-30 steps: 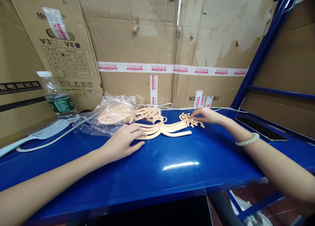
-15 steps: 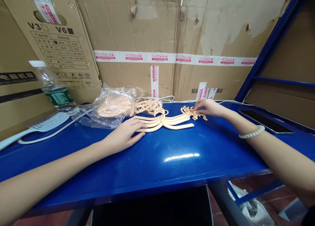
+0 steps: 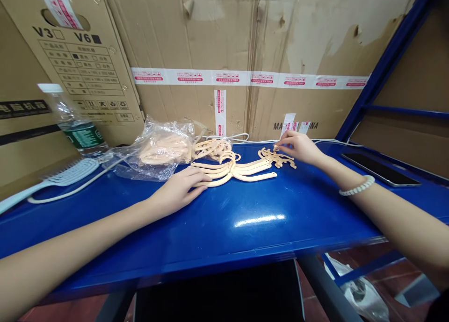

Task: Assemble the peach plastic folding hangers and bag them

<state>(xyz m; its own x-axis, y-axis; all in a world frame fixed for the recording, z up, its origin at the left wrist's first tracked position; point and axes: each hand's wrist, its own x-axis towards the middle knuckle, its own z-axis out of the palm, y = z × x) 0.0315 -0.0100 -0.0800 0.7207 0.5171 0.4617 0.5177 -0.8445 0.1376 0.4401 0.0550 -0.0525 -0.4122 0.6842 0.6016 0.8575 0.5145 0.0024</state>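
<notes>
Several curved beige plastic hanger arms (image 3: 255,176) lie fanned out on a blue table, their hooked ends bunched in the middle. My left hand (image 3: 185,186) rests at the left ends, its fingers and thumb closed around the end of the nearest arm. To the right is a loose pile of small, wavy beige pieces (image 3: 280,160). Just above this pile, my right hand (image 3: 298,146) pinches one small beige piece (image 3: 275,147) between thumb and fingertips. The exact shape of that piece is mostly hidden by the fingers.
Behind my left hand lies a clear plastic bag (image 3: 164,146) of beige parts, with more loose hooked parts (image 3: 213,149) beside it. A water bottle (image 3: 82,130), a pale hairbrush (image 3: 66,175) and a white cable stand left. A phone (image 3: 380,168) lies right. Cardboard (image 3: 196,37) walls the back.
My right hand has risen slightly from the pile of small pieces, with one piece now between its fingertips. My left hand has stayed on the hanger arms.
</notes>
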